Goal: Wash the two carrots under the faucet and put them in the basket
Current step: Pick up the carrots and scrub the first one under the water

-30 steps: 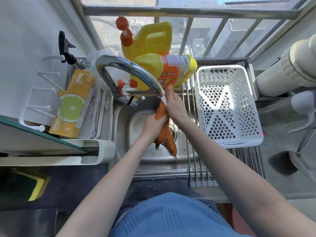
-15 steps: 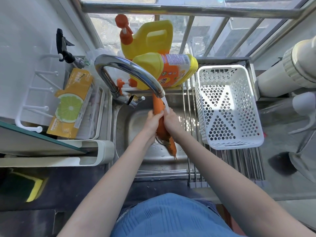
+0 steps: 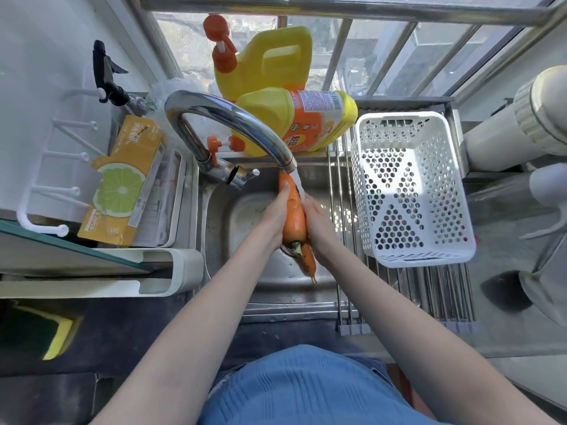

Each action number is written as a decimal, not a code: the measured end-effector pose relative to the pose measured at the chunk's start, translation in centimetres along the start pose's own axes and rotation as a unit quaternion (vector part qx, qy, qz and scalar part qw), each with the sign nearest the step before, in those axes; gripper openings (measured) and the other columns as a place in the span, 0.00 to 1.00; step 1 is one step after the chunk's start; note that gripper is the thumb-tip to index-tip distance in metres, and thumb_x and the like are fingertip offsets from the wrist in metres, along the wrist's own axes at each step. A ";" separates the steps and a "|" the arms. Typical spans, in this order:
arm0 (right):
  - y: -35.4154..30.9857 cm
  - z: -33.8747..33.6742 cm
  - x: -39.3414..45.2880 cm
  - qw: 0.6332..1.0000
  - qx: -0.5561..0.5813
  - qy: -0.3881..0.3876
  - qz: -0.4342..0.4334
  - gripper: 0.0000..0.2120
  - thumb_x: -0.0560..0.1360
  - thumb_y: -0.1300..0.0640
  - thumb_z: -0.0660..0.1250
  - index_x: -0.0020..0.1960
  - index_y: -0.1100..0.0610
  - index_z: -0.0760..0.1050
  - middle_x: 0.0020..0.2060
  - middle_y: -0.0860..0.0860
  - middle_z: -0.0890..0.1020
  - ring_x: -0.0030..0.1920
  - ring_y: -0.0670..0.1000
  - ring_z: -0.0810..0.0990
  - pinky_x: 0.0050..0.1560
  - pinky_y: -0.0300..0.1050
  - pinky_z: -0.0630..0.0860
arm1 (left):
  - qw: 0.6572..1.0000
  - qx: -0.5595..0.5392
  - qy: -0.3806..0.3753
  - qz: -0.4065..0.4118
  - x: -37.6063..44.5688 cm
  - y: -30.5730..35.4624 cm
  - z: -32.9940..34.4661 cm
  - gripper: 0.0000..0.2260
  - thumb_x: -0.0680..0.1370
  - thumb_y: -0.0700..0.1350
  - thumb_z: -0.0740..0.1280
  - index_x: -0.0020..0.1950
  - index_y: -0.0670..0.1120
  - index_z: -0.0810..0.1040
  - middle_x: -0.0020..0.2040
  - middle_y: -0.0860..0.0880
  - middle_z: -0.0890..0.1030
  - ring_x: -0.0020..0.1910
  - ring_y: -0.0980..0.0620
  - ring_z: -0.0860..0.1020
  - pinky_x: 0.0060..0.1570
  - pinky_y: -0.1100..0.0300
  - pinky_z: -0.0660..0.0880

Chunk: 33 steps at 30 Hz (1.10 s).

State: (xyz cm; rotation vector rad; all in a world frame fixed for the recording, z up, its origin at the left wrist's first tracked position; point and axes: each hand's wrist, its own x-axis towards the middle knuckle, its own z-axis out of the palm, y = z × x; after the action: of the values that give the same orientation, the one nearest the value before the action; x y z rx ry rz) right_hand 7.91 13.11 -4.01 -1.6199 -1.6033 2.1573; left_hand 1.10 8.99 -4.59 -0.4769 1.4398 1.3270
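Note:
A large orange carrot (image 3: 294, 220) is held upright-ish over the steel sink (image 3: 245, 216), its thin end up in the water stream (image 3: 298, 184) from the chrome faucet (image 3: 233, 118). My left hand (image 3: 274, 217) grips its left side, one fingertip high on the carrot. My right hand (image 3: 317, 223) wraps its right side. A second, smaller carrot (image 3: 308, 260) shows just below the hands in the sink, tip toward me, its top hidden. The white perforated basket (image 3: 425, 257) stands to the right on a metal rack, with nothing in it.
Two yellow detergent bottles (image 3: 294, 124) stand behind the faucet. A lemon-print pack (image 3: 122, 179) lies in a tray at the left, beside a white wall rack (image 3: 40, 191). White jugs (image 3: 521, 124) crowd the right side. A sponge (image 3: 58, 335) lies at the lower left.
The carrot has moved up so its thin end is under the stream. My right hand slid from the carrot's top down to its right side; my left hand moved up along it.

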 end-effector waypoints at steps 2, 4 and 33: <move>-0.3 0.1 0.2 1.000 -0.002 0.008 -0.011 0.22 0.81 0.47 0.55 0.72 0.52 0.68 0.64 0.53 0.77 0.61 0.52 0.78 0.64 0.55 0.74 | 0.999 -0.034 0.015 -0.010 0.0 0.3 0.7 0.23 0.79 0.61 0.61 0.60 0.43 0.78 0.52 0.44 0.81 0.53 0.45 0.80 0.59 0.48 0.76; -1.0 0.2 -0.5 1.000 0.013 0.026 -0.007 0.21 0.82 0.51 0.56 0.74 0.54 0.66 0.64 0.51 0.75 0.62 0.52 0.76 0.66 0.52 0.73 | 0.995 -0.092 0.020 -0.044 0.4 0.5 1.0 0.25 0.78 0.63 0.60 0.62 0.44 0.76 0.54 0.44 0.80 0.57 0.43 0.78 0.63 0.47 0.73; -2.7 -2.7 -7.0 0.991 -0.126 -0.015 0.039 0.20 0.73 0.47 0.68 0.59 0.56 0.71 0.46 0.56 0.80 0.35 0.54 0.80 0.25 0.40 0.76 | 0.968 -0.241 -0.074 0.020 1.4 3.9 0.7 0.10 0.81 0.47 0.61 0.48 0.41 0.76 0.42 0.46 0.80 0.40 0.51 0.80 0.41 0.56 0.79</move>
State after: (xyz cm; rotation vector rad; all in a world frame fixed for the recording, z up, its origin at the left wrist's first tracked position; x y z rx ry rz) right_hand 11.69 12.55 3.01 -1.7482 -1.9207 2.0965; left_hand -2.30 11.30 -3.87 -0.6493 1.0024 1.7148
